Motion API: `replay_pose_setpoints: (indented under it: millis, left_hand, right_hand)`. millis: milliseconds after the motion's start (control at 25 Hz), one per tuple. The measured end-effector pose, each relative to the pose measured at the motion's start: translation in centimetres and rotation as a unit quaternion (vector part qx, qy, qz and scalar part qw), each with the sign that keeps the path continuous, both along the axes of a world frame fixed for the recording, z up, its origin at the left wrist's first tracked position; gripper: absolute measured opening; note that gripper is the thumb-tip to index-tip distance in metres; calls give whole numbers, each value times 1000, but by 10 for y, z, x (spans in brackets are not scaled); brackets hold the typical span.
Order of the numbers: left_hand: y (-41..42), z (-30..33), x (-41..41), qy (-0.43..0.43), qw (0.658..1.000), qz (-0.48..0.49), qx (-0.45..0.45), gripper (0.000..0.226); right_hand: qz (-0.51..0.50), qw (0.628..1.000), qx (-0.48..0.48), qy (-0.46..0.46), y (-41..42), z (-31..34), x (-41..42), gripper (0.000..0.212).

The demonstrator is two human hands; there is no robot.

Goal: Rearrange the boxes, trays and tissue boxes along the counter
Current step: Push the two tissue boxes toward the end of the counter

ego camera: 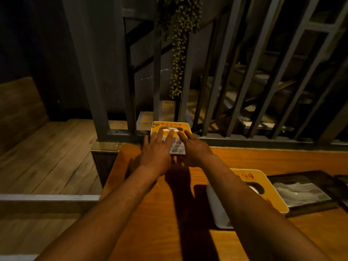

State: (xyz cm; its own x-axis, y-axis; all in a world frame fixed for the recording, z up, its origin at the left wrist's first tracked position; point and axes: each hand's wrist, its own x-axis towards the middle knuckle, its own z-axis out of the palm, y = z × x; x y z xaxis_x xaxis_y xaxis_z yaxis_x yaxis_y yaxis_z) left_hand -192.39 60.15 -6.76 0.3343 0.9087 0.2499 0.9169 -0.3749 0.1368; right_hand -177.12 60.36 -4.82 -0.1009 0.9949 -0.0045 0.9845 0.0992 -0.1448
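Observation:
A yellow-topped tissue box (pixel 185 126) stands at the far end of the orange wooden counter (pixel 169 213), against the railing base. A white tissue sticks out of its top slot. My left hand (pixel 156 155) lies flat on its left side, fingers spread over the top. My right hand (pixel 194 148) presses its right side. Between them shows the box's white printed front (pixel 177 146). A second yellow-topped tissue box (pixel 271 193) sits near right, partly behind my right forearm.
A dark tray (pixel 308 208) holding a white printed sheet lies right of the second box. Grey metal railing bars (pixel 250 91) rise behind the counter, with a hanging green plant (pixel 177 59). A wooden plank floor (pixel 47 157) lies lower left, past the counter's left edge.

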Motion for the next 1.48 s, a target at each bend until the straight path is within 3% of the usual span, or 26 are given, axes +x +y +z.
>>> replay_pose_setpoints:
  millis: [120, 280, 480, 640, 800, 960, 1280, 1480]
  left_hand:
    - [-64, 8, 17, -55, 997, -49, 35, 64]
    - [-154, 12, 56, -130, 986, -106, 10, 50]
    - [-208, -12, 109, -105, 987, -118, 6, 50]
    - [-223, -36, 122, -78, 994, -67, 41, 52]
    - [-212, -43, 145, -38, 998, 8, 39, 60]
    - [-157, -32, 161, 16, 999, 39, 23, 70]
    - [-19, -31, 172, 144, 988, 63, 4, 92]
    - [35, -34, 172, 152, 985, 74, 20, 96]
  right_hand:
    - [-22, 993, 77, 86, -58, 7, 19, 84]
    - [-42, 974, 151, 166, -143, -4, 76, 46]
    - [-57, 976, 152, 149, -233, -17, 155, 24]
    - [-2, 982, 125, 141, -252, -36, 171, 51]
    - [37, 992, 116, 40, -233, -45, 177, 73]
    - [25, 995, 94, -17, -176, -38, 174, 82]
    - [1, 999, 35, -9, -43, -46, 170, 92]
    - [3, 999, 27, -36, 11, -46, 167, 93]
